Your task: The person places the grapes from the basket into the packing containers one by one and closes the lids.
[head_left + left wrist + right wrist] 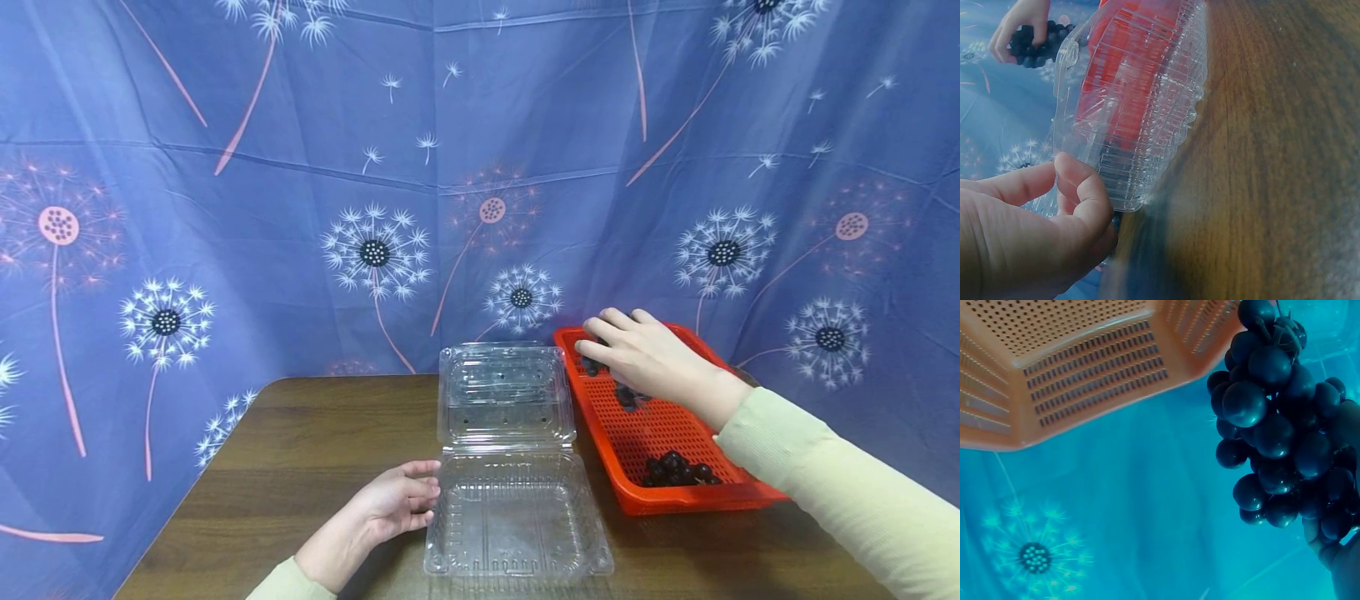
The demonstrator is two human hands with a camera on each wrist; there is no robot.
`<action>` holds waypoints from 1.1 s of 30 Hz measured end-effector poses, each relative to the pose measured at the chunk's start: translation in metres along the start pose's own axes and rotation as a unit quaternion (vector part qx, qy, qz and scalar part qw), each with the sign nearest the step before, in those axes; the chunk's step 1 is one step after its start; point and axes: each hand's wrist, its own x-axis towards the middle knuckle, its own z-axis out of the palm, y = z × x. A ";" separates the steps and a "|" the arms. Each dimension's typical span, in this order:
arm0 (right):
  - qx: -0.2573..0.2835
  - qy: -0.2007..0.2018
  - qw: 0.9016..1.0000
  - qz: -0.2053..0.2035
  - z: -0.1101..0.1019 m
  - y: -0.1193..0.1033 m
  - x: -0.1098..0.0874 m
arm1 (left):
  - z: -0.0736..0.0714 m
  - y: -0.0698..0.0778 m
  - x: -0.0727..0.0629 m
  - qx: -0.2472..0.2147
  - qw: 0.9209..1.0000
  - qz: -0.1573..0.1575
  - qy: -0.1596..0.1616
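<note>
A bunch of dark grapes [1272, 425] hangs from my right hand [648, 354], which grips it over the far part of the red basket [615, 450]. The right wrist view shows the round berries and a bit of stem at the top; most of the hand is cut off there. My left hand [397, 504] is at the left side of a clear plastic clamshell box [517, 525], its lid [506, 396] folded back. In the left wrist view, thumb and finger of the left hand [1035, 231] pinch the box's rim. Nothing lies inside the box.
More dark grapes [678, 469] lie in the near end of the basket, which stands right of the box. Both rest on a brown wooden table [330, 433]. A blue cloth with dandelion prints [285, 208] hangs behind the table.
</note>
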 end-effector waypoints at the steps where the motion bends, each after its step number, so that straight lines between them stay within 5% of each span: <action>1: 0.001 0.002 1.000 0.000 -0.002 -0.001 0.002 | 0.000 0.000 0.000 0.000 1.000 0.000 0.000; 33: 0.033 0.128 0.990 -0.052 -0.048 -0.044 0.044 | 0.002 0.002 -0.002 0.000 1.000 0.000 0.001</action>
